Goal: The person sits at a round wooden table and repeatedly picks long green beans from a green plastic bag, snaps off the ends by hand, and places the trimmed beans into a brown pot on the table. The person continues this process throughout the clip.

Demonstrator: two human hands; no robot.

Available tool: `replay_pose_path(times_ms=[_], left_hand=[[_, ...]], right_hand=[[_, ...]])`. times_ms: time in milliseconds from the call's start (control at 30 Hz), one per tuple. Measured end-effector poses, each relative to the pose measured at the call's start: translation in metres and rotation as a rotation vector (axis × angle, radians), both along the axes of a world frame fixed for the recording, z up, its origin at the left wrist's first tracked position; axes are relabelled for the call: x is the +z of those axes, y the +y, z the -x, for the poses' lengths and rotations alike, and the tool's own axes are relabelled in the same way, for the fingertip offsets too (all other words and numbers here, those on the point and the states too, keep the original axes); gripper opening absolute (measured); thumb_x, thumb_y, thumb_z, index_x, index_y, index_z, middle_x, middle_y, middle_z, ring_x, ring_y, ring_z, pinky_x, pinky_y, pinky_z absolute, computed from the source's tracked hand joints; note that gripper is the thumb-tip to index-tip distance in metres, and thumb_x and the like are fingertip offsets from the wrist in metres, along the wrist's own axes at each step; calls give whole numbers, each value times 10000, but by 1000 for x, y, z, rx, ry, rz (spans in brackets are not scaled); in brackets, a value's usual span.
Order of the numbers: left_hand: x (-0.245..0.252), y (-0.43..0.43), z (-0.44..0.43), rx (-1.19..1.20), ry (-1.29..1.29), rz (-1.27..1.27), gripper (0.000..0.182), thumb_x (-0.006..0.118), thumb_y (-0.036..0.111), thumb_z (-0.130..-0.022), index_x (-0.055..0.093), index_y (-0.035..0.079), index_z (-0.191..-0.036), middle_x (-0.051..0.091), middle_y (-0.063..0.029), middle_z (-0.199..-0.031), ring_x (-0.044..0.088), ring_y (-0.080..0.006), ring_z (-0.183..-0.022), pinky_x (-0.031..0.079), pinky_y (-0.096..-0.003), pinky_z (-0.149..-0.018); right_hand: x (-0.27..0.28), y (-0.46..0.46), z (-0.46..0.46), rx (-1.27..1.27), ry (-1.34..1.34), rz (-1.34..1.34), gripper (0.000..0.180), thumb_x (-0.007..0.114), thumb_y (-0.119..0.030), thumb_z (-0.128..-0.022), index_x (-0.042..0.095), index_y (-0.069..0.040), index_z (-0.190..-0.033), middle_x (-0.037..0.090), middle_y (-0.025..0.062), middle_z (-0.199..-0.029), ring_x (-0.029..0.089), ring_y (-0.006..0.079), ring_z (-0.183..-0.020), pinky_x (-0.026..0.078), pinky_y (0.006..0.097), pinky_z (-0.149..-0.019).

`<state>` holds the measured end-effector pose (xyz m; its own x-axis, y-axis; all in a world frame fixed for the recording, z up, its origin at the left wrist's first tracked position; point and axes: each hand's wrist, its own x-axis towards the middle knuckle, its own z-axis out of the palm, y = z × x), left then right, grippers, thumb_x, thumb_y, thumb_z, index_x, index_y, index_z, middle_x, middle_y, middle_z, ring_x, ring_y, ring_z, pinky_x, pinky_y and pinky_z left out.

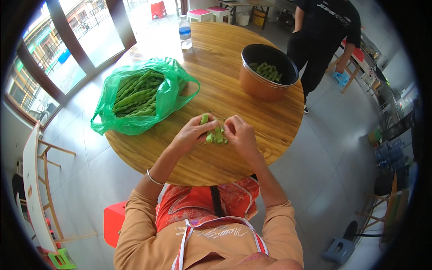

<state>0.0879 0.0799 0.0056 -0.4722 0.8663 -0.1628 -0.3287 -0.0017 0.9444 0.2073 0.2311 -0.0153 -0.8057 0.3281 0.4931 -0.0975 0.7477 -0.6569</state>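
My left hand [199,130] holds a green bean [204,118] between thumb and fingers, over the near half of the round wooden table. Close beside it, my right hand [240,133] has its thumb and fingertips pinched together; whether anything is between them is too small to tell. Under and between the hands lies a small heap of bean pieces and trimmings [216,136]. To the left, a green plastic bag [170,101] stands with its mouth spread, full of long green beans [138,96]. A brown pot [265,88] at the right contains short bean pieces [266,71].
The round wooden table [216,165] reaches to my lap. A water bottle [185,33] stands at its far edge. Beyond the pot, a person in dark clothes [327,37] holds a blue object [341,79]. A red stool [114,222] is beside me, and a white-topped table [33,192] is farther left.
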Motion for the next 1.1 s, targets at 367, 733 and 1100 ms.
replay_pose_path(times_ms=[367,733,1100], left_hand=[[102,185,47,87,232,-469,286,650,313,-937,598,37,-992,628,-49,-854,584,-89,-752,454,-208,-649],[-21,59,74,469,893,-200,113,684,133,-857,708,62,-941,716,-95,-885,695,-224,-805,543,-320,-725],[-34,-102,203,763,1588,896,234,599,41,-809,641,100,-1031,633,-99,-1017,574,-301,-1071,469,-405,-903]], right_hand=[[-51,19,-30,-138,105,604,126,539,-124,-982,602,-17,-996,539,7,-761,500,63,-654,424,222,-609],[-65,27,-36,-127,100,677,161,491,-108,-994,602,-21,-1072,529,11,-803,493,79,-685,437,225,-633],[-64,26,-39,-134,89,675,155,494,-118,-1005,603,-31,-1072,529,-1,-795,487,65,-673,431,217,-616]])
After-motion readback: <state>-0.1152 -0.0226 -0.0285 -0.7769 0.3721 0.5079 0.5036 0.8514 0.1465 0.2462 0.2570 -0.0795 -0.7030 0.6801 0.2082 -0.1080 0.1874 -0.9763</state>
